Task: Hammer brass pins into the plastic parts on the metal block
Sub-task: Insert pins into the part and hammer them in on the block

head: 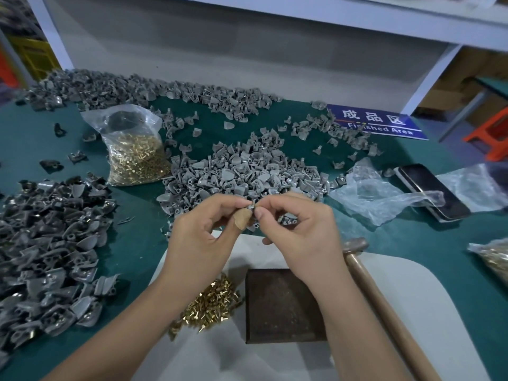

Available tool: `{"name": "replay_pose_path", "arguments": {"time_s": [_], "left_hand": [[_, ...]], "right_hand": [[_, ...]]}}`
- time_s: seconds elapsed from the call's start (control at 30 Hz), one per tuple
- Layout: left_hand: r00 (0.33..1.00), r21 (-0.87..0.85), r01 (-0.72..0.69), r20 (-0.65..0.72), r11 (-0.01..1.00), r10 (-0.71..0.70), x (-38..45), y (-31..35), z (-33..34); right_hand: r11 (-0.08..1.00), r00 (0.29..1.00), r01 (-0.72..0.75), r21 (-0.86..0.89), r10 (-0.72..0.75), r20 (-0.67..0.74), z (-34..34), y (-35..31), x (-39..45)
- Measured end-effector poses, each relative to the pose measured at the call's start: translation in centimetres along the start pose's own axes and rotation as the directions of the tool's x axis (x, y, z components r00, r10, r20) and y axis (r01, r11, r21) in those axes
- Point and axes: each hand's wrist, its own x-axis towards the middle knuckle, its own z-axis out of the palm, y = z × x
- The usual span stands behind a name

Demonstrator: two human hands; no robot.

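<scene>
Head view: we see our left hand (204,229) and right hand (299,224) pinching one grey plastic part (250,209) between fingertips above the metal block (283,306), likely seating a pin from the near brass pins (211,301), hammer (384,306) lying right.

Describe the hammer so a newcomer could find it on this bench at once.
Start at the dark metal block on the white mat nearest the camera. The hammer lies just right of it, partly under the right hand's forearm. It is the only long wooden-handled tool, its head pointing towards the grey parts.
</scene>
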Motion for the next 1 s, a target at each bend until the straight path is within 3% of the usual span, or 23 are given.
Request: {"name": "replay_pose_path", "arguments": {"time_s": [0.4, 0.57, 0.73, 0.9, 1.0], "left_hand": [[0.992, 0.075, -0.076, 0.106, 0.994, 0.068, -0.1, 0.6, 0.0], [0.986, 0.057, -0.045, 0.164, 0.997, 0.035, -1.1, 1.6, 0.8], [0.98, 0.037, -0.06, 0.193, 0.998, 0.052, -3.1, 3.8, 1.5], [0.967, 0.0, 0.051, 0.25, 0.999, -0.049, -5.3, 4.8, 1.9], [0.957, 0.055, 0.108, 0.263, 0.993, -0.119, -6.3, 4.7, 2.0]], "right_hand": [[0.943, 0.989, 0.142, -0.303, -0.146, 0.01, -0.9, -0.5, -0.8], [0.99, 1.0, 0.018, -0.14, -0.02, -0.016, -2.4, -0.7, -3.1], [0.995, 0.999, -0.025, -0.097, 0.02, -0.051, -4.0, -1.9, -6.1], [0.995, 0.991, -0.003, -0.102, -0.011, -0.13, -4.2, -2.7, -9.6], [0.992, 0.974, -0.111, -0.068, 0.095, -0.205, -5.3, -1.9, -11.2]]}}
